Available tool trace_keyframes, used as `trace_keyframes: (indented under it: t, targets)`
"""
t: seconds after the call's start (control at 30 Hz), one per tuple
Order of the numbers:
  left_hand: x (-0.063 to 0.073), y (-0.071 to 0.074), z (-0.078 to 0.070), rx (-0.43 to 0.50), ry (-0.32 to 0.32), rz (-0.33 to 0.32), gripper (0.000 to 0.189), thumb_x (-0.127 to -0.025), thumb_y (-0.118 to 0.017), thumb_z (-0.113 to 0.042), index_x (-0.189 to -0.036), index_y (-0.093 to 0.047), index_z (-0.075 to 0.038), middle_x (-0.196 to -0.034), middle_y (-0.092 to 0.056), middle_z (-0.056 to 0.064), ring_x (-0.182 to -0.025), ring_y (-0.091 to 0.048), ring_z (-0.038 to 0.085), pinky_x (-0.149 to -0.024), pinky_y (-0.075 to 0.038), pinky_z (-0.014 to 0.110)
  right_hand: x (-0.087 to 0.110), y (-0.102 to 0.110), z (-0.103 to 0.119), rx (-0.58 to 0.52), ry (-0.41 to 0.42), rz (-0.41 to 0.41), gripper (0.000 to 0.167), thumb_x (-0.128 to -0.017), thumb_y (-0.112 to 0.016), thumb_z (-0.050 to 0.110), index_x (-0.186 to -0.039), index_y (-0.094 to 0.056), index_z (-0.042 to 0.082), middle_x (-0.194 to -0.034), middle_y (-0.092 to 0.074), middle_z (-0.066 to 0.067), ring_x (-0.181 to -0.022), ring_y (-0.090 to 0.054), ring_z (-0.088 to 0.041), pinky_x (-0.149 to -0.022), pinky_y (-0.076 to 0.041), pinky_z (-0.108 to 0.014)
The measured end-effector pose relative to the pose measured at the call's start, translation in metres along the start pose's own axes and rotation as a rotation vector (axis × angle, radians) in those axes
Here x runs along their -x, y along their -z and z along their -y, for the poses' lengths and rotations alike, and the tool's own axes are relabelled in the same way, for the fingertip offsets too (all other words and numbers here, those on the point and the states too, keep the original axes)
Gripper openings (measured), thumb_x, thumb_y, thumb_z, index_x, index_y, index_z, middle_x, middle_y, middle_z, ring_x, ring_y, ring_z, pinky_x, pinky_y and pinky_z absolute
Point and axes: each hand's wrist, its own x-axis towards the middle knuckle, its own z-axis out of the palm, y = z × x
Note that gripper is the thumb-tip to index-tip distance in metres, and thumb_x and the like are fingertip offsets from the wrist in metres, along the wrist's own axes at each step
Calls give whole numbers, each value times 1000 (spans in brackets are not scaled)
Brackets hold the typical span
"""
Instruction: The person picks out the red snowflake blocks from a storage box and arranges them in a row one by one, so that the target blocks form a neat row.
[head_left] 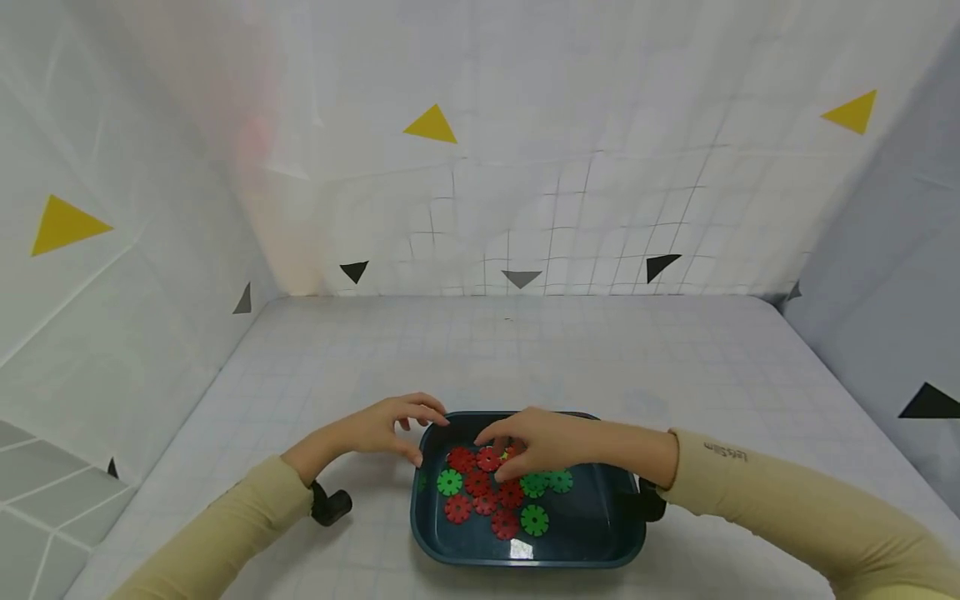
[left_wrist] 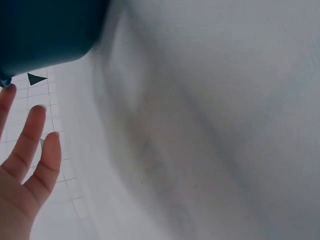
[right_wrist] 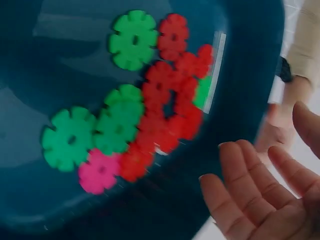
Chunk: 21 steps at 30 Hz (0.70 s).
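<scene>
Sleeves (head_left: 217, 533) fill the lower corners; left hand (head_left: 386, 425), relaxed, empty, could jog the tray (head_left: 592, 521); right hand (head_left: 543, 437), spread and empty, might scatter overlapping discs (head_left: 477, 483).

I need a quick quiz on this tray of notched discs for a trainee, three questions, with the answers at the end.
1. Multiple choice: which colour of disc lies in the tray? A black, B green, C brown.
2. True or false: in the head view, the right grip reaches over the tray.
3. Fill in the missing colour: most of the discs are ____.

Key: 1. B; 2. True; 3. red.
</scene>
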Motion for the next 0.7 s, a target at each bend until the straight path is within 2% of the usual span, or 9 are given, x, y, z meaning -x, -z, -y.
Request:
trace_keyframes:
  t: [0.1,0.27,0.47,0.6,0.7]
  targets:
    - [1,0,3,23,0,7,50,-77,-73,-16,-124,-57,-13,-131,-47,6,-105,-47,18,-79,-42,43,-11,-7,-7,-27,-7,30,45,-84,-66,22,-124,-54,5,-102,-65,-8,-81,-61,-7,-69,-47,-18]
    - [2,-1,8,63,-23,10,50,-77,-73,-18,-124,-57,-12,-133,-46,8,-110,-45,16,-79,-42,44,-24,-19,-15,43,7,52,43,-81,-70,19,-119,-58,4,-101,-65,-6,-87,-60,-11,-72,-47,-18]
    - [4,-1,11,99,-64,8,51,-77,-73,-24,-125,-57,-12,-134,-45,10,-115,-42,13,-79,-42,42,-34,-30,-23,109,82,35,41,-77,-74,17,-114,-61,4,-94,-60,-3,-79,-52,-6,-66,-44,-15]
    - [4,-1,12,100,-59,8,52,-77,-73,-24,-124,-56,-10,-135,-45,10,-117,-42,13,-80,-41,41,-39,-35,-29,132,103,31,40,-77,-75,18,-113,-62,7,-90,-56,0,-75,-47,-3,-64,-42,-15]
    - [3,-1,13,106,-56,15,53,-77,-72,-25,-124,-56,-8,-136,-44,11,-118,-42,14,-80,-41,44,-42,-38,-33,146,127,39,38,-77,-74,18,-112,-63,8,-93,-55,1,-79,-48,-2,-67,-42,-14]
